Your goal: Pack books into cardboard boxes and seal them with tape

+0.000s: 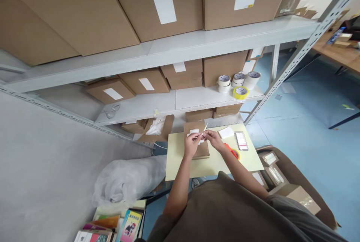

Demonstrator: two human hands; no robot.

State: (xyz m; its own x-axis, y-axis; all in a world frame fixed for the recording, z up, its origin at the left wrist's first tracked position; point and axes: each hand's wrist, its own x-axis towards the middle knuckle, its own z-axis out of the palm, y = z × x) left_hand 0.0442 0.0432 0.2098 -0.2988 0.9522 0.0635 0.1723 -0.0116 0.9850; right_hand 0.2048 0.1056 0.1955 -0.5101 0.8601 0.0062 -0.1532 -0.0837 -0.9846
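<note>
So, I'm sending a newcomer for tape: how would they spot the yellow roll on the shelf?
Find the pale grey metal rack behind the pale yellow table. At the right end of its middle shelf, the round yellow tape roll lies near the front edge; neighbouring tape rolls are white.

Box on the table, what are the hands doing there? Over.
Left hand, right hand together over box, pinching pale strip. Box flat on table. Yellow tape right of box.

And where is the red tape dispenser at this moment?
In the head view, the red tape dispenser lies on the pale yellow table, right of the cardboard box, beside the right forearm.
</note>
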